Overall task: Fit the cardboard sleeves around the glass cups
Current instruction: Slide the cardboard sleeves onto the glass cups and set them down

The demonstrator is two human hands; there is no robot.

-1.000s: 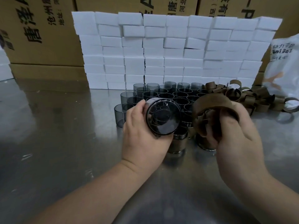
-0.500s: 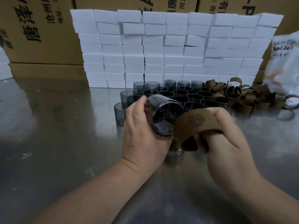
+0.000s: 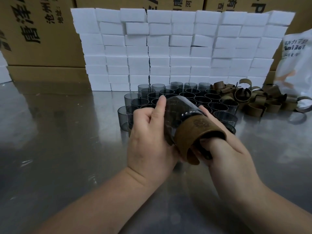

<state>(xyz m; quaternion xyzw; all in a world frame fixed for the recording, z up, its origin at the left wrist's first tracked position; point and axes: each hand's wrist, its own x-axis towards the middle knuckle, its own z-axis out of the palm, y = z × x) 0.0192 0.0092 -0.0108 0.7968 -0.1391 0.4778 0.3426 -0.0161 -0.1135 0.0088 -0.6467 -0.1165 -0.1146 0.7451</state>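
Observation:
A smoky glass cup (image 3: 179, 110) lies tilted in mid-air above the steel table, its far end pointing away from me. My left hand (image 3: 150, 141) grips it from the left, forefinger raised along its side. A brown cardboard sleeve (image 3: 195, 132) with a stamped emblem sits around the cup's near end. My right hand (image 3: 226, 152) holds that sleeve, thumb tucked inside its open end and fingers wrapped behind it. Several more bare smoky cups (image 3: 199, 100) stand in rows behind my hands. Loose brown sleeves (image 3: 253, 100) lie heaped to their right.
A wall of stacked white boxes (image 3: 177, 48) runs behind the cups, with printed brown cartons (image 3: 33, 31) behind it. A white plastic bag (image 3: 297, 65) stands at the far right. The steel table (image 3: 59, 141) stretches to the left and toward me.
The right hand has brought the sleeve from beside the cup onto its near end. The left hand has tipped the cup so its far end points away.

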